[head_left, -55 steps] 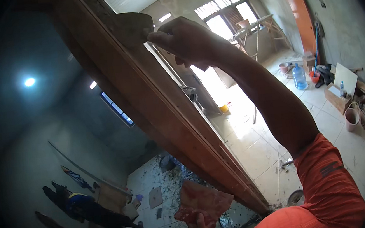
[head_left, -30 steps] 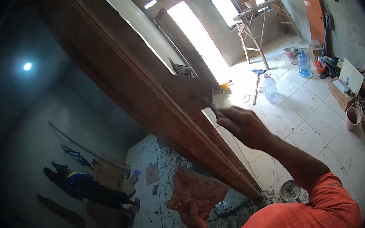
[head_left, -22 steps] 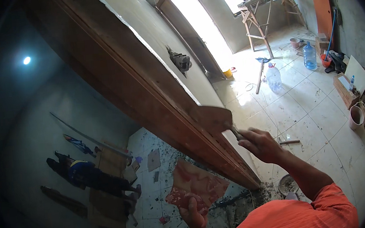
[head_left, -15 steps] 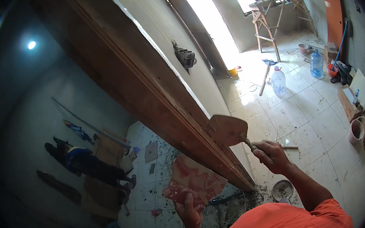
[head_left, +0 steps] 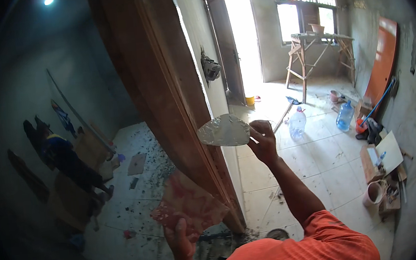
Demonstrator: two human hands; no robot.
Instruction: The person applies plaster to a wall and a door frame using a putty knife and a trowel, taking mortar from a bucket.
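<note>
My right hand (head_left: 263, 142) is closed round the handle of a trowel (head_left: 224, 130), whose broad blade is tilted flat toward me and smeared with pale wet material. The blade overlaps the edge of a brown wooden door frame (head_left: 162, 69); whether it touches the wood I cannot tell. Lower down on the left, my left hand (head_left: 180, 238) grips a broken piece of red and cream patterned tile (head_left: 190, 202) by its near edge, thumb on top. A pale strip runs along the seam between frame and wall (head_left: 207, 45).
Beyond the frame on the left, a person (head_left: 65, 154) stands in a dim room. To the right are a wooden trestle scaffold (head_left: 302, 66), blue water jugs (head_left: 345, 117), a bucket (head_left: 374, 193) and an orange panel (head_left: 384, 63) leaning on the wall. Debris dots the tiled floor (head_left: 138, 187).
My right hand has raised the trowel and turned it, so its pale smeared face now shows. The view has swung, making the door frame look more upright. The left hand still holds the tile.
</note>
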